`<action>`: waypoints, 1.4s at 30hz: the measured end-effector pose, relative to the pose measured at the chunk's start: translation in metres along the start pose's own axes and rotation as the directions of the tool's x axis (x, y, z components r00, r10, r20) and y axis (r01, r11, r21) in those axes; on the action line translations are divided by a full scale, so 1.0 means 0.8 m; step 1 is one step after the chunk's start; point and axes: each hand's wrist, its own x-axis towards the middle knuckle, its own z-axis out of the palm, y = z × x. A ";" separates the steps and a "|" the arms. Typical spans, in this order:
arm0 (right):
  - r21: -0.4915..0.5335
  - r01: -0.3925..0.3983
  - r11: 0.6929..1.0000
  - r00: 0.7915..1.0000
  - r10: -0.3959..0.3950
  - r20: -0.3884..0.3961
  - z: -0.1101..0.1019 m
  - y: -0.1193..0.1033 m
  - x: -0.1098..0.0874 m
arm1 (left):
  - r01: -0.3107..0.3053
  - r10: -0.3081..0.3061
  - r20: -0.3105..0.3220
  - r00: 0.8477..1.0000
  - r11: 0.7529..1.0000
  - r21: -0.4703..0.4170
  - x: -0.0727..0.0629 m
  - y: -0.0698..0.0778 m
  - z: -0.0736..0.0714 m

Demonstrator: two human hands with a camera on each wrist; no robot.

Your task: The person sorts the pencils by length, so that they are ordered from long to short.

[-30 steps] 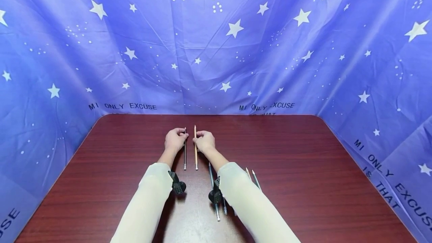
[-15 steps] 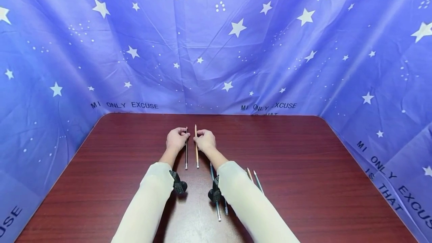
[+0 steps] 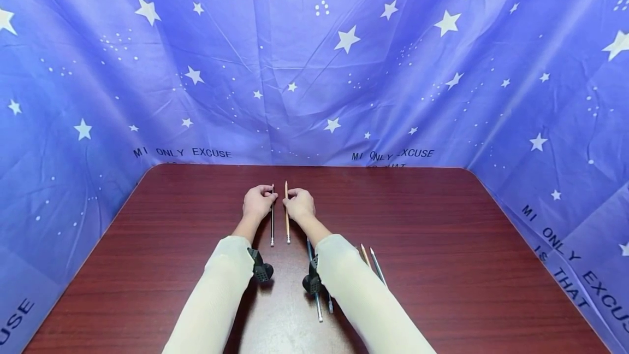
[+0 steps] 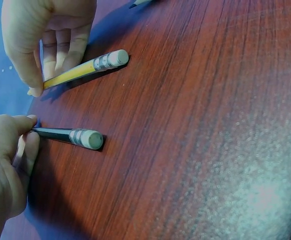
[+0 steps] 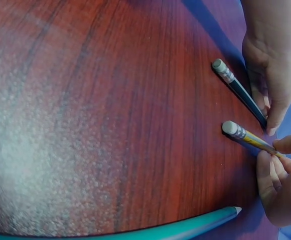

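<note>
My left hand [image 3: 257,202] pinches a black pencil [image 3: 272,225] near its sharpened far end, thumb and fingertips on either side. Beside it, my right hand [image 3: 300,204] pinches a yellow pencil [image 3: 288,223] the same way. Both pencils lie nearly parallel on the table, tips away from me, with a narrow gap between them. Their white erasers face me: the black pencil's eraser [image 4: 93,140] and the yellow one's eraser [image 4: 119,57] show in the left wrist view. In the right wrist view a teal pencil [image 5: 185,225] lies close to the right hand.
More pencils lie under and around my right forearm: a blue-green pencil [image 3: 317,302], a light wood-coloured pencil [image 3: 365,254] and a dark green pencil [image 3: 377,264]. The reddish-brown table [image 3: 162,266] ends at a blue star-printed curtain [image 3: 304,70]. Black cameras [image 3: 262,271] sit at both wrists.
The black pencil in my left hand has come slightly closer to the yellow one. The whole view has shifted a little; both hands keep their pinch.
</note>
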 end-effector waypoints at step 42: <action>-0.045 0.000 0.999 1.000 0.000 -0.006 0.005 0.006 0.002 | 0.008 -0.008 -0.006 1.000 1.000 0.007 0.003 -0.001 0.002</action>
